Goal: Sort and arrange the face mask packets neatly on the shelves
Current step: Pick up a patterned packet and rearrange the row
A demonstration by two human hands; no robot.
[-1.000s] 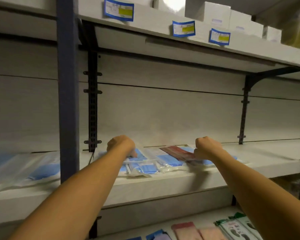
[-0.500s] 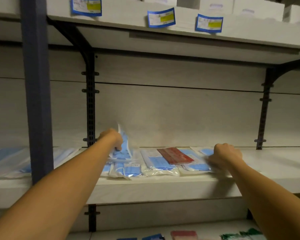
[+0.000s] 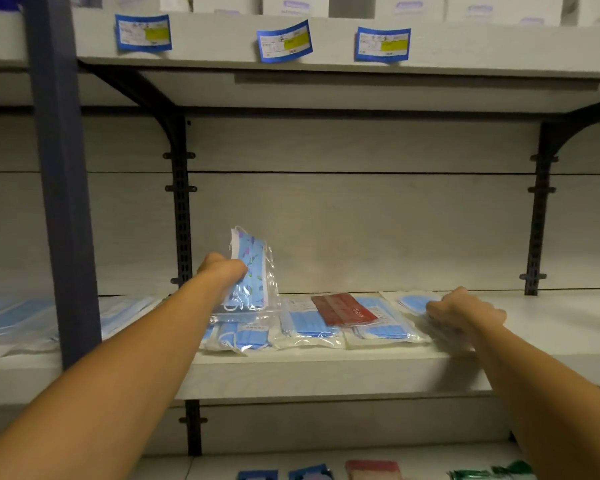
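My left hand (image 3: 224,271) grips a clear packet of patterned blue face masks (image 3: 253,271) and holds it upright above the middle shelf (image 3: 326,372). Below it lie several clear packets of plain blue masks (image 3: 309,323) in a row. A red packet (image 3: 343,309) rests flat on top of two of them. My right hand (image 3: 461,311) has its fingers curled on the rightmost packet (image 3: 413,303), which lies flat on the shelf; its near edge is hidden under the hand.
A dark blue upright post (image 3: 63,185) stands at the left, with more blue mask packets (image 3: 18,320) beyond it. White boxes and blue price labels (image 3: 284,41) line the top shelf. Coloured packets (image 3: 371,470) show on the bottom shelf. Bare shelf (image 3: 561,320) lies to the right.
My left hand has lifted the patterned packet off the pile and stood it upright. My right hand has slid right along the shelf onto the rightmost packet.
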